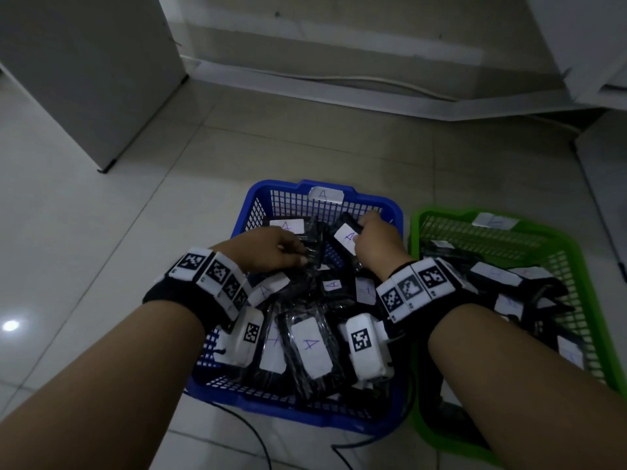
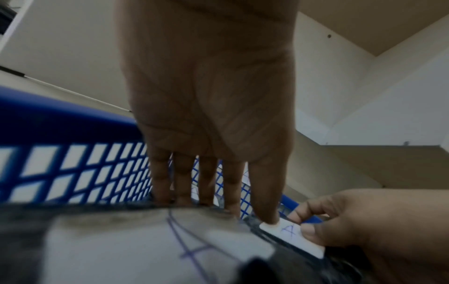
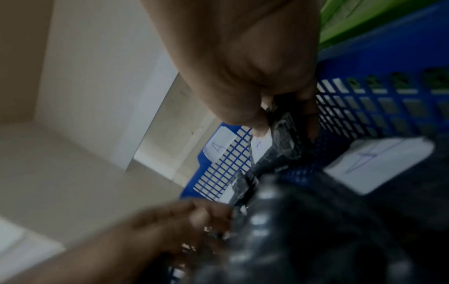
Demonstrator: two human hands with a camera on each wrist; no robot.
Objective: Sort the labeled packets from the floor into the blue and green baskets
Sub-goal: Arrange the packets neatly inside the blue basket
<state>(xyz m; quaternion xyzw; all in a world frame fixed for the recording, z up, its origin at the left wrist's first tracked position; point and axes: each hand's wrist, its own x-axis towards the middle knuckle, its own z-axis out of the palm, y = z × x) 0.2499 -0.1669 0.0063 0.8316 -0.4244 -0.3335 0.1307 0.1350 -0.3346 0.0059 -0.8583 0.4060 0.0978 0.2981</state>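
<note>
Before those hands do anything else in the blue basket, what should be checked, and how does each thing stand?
1. Right hand holds a packet: ok, pinched.
2. That packet's label reads A: ok.
3. Blue basket tag reads A too: ok.
4. Left hand free: cannot tell; its fingers lie on the packets.
5. Green basket tag letter: cannot tell, too faint.
6. Floor has no packets left: ok where it shows.
</note>
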